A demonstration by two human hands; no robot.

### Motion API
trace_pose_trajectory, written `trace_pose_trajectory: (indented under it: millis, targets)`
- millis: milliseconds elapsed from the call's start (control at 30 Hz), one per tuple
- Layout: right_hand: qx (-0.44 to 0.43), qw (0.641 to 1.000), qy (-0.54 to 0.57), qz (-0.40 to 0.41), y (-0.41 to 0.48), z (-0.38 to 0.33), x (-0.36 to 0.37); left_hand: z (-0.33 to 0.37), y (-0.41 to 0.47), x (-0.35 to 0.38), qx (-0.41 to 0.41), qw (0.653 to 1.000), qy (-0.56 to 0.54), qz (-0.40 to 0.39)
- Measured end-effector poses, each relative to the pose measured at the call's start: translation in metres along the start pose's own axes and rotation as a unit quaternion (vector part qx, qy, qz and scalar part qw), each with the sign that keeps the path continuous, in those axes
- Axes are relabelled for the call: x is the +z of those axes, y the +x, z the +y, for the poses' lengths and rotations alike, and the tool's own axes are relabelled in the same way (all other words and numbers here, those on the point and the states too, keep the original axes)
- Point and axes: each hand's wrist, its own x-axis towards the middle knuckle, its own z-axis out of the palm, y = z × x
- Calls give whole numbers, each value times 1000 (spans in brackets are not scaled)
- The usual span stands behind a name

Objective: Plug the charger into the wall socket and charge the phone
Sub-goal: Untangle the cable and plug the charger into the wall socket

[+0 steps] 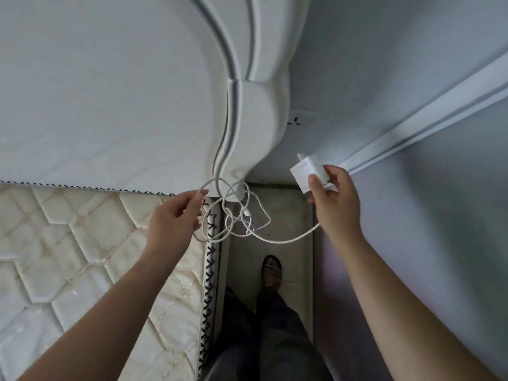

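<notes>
My right hand (334, 200) grips a white charger block (309, 171) with its prongs pointing up and left toward the wall. A white cable (264, 237) runs from the block in tangled loops across to my left hand (176, 218), which pinches a loop of it over the mattress edge. The cable's small connector end (246, 214) dangles in the middle of the loops. A white wall socket (298, 119) sits on the wall above the charger, partly hidden behind the headboard. No phone is in view.
A white padded headboard (247, 105) curves in front of the socket's left side. A quilted mattress (82, 257) fills the left. I stand in a narrow floor gap (275, 204) between bed and a grey wall with a white moulding (412, 127); my sandalled foot (272, 270) is below.
</notes>
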Motion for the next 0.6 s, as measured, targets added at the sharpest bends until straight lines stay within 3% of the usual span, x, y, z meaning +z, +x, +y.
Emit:
trace_pose_trajectory:
  millis: [600]
  targets:
    - [0,997,25,68,76,5,61,18,17,41,-44,997,-56,3]
